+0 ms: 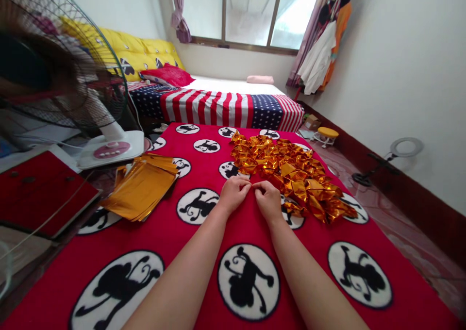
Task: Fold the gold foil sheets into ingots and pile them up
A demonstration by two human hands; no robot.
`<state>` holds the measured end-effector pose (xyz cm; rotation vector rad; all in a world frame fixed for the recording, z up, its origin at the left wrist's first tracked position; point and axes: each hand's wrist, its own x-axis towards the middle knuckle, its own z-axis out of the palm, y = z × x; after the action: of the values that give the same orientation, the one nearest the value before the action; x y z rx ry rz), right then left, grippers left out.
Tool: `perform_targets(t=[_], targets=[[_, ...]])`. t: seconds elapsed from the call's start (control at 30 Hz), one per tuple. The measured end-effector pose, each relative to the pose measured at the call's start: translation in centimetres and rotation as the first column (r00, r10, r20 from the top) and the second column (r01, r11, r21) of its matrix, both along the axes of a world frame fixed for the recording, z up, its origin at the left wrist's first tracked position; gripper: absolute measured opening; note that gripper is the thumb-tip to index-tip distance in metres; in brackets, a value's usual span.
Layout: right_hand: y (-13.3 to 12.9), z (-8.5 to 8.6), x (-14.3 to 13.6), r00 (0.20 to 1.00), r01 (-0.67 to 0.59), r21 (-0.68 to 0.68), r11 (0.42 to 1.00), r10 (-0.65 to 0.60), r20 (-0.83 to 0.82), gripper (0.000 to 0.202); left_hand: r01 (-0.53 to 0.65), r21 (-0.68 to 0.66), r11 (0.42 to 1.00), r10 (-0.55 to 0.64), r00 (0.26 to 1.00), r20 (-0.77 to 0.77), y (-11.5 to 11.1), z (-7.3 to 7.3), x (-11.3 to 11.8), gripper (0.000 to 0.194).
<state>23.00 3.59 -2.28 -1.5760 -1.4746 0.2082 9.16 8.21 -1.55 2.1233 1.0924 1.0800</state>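
Note:
My left hand (235, 192) and my right hand (268, 197) meet over the middle of the red cloth (204, 291), fingertips almost touching. Both are closed in a pinch with the thumbs along the fingers. Anything between the fingertips is too small or too hidden to make out. Just beyond and to the right of my right hand lies a heap of folded shiny gold foil paper pieces (291, 167). Off to the left of my left hand rests a loose stack of flat gold foil sheets (143, 187), its edges fanned out.
An electric fan (112, 148) stands at the left beside a dark red panel (43, 189). Behind the cloth-covered surface is a bed with a striped, starred cover (211, 107). On the floor at right are a yellow-topped stool (327, 133) and a ring light (407, 147).

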Motion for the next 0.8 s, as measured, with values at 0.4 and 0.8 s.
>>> perform_targets(t=[0.4, 0.8], targets=[[0.3, -0.3, 0.1, 1.0, 0.027, -0.045, 0.999, -0.026, 0.003, 0.023, -0.104, -0.167, 0.981, 0.1, 0.994, -0.031, -4.5, 1.8, -8.8, 0.019], [0.3, 0.1, -0.3, 0.997, 0.068, -0.079, 0.995, -0.066, 0.033, 0.024, -0.608, 0.303, 0.734, 0.653, 0.506, -0.564, -0.2, -0.3, -23.7, 0.064]])
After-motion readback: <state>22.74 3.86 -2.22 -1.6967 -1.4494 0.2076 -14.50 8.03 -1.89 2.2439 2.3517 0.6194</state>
